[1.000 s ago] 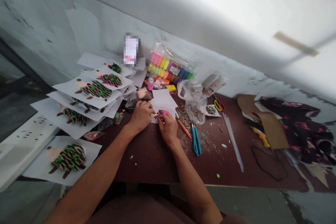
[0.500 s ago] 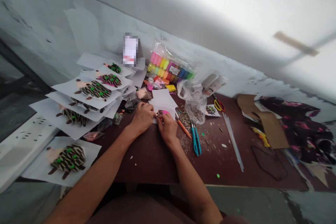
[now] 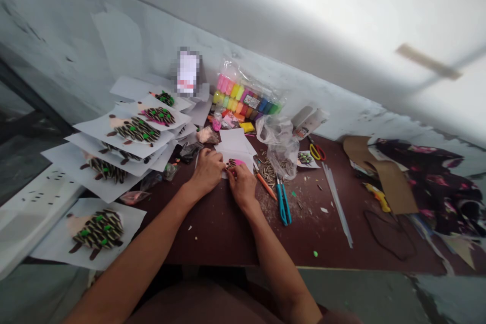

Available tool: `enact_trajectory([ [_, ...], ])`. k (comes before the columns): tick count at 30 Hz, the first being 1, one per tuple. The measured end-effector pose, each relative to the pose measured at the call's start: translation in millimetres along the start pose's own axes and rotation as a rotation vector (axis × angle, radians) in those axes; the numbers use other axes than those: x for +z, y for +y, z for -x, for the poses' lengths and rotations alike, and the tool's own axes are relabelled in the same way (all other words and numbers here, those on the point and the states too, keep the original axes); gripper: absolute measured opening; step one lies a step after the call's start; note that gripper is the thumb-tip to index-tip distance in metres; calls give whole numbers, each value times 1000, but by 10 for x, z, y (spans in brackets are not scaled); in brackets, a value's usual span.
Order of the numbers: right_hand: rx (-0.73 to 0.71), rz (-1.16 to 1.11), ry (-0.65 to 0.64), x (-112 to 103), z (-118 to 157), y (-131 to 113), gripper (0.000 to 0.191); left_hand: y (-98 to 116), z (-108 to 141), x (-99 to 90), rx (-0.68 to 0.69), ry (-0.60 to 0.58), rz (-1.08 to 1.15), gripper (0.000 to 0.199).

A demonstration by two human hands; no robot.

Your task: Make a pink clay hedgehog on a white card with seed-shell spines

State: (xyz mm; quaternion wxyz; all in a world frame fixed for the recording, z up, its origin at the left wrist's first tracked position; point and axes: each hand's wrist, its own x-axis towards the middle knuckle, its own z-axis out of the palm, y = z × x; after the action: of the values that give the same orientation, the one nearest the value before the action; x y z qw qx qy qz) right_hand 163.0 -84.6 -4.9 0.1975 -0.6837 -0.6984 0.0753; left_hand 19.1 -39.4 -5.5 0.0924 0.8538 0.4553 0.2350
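Observation:
A white sheet of paper (image 3: 237, 142) lies before me, bearing a small pink patch (image 3: 239, 162) set with dark striped seeds. My left hand (image 3: 209, 168) rests at the sheet's left edge, its fingers curled and closed near the patch. From the right, my right hand (image 3: 242, 183) reaches the patch's lower edge with thumb and fingers pinched together; whatever lies between them is too small to make out. Just right of the sheet is a pile of striped seeds (image 3: 268, 172). An orange pen-like tool (image 3: 267, 186) and teal-handled pliers (image 3: 283, 203) lie beside my right hand.
Stacked papers with seed-covered hedgehogs (image 3: 138, 131) stand at left, near a white power strip (image 3: 45, 200). Behind are a pack of coloured clay (image 3: 246, 98) and a crumpled plastic bag (image 3: 283, 149). Scissors (image 3: 316, 152), clear sticks (image 3: 337, 205) and a yellow glue gun (image 3: 377, 197) lie rightward.
Almost nothing differs. Both hands stay at the pink patch, with only a slight shift of the fingers.

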Motion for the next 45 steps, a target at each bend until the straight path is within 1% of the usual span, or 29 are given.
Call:
enact_trajectory([
  [9, 13, 43, -33, -28, 0, -32, 14, 14, -4, 17, 38, 27, -81, 32],
  [17, 30, 53, -48, -64, 11, -52, 14, 18, 4, 27, 48, 50, -88, 33],
  [25, 12, 8, 30, -103, 69, -15, 16, -12, 3, 8, -11, 70, -32, 33],
  [30, 26, -24, 67, -91, 52, 57, 16, -74, -8, -39, -127, 84, 32, 35],
  [33, 30, -48, 82, -89, 39, 108, 16, -121, -12, -35, -188, 84, 38, 35],
  [37, 61, -84, 97, -119, 22, 166, 19, -161, -5, 22, -189, 100, 43, 38],
  [41, 116, -79, 114, -205, -14, 253, 23, -173, 9, 79, -181, 92, 38, 44],
  [43, 166, -43, 93, -279, -42, 311, 25, -175, 15, 91, -184, 85, 28, 45],
  [45, 209, 4, 44, -374, -76, 369, 27, -179, 18, 93, -183, 76, 22, 45],
])
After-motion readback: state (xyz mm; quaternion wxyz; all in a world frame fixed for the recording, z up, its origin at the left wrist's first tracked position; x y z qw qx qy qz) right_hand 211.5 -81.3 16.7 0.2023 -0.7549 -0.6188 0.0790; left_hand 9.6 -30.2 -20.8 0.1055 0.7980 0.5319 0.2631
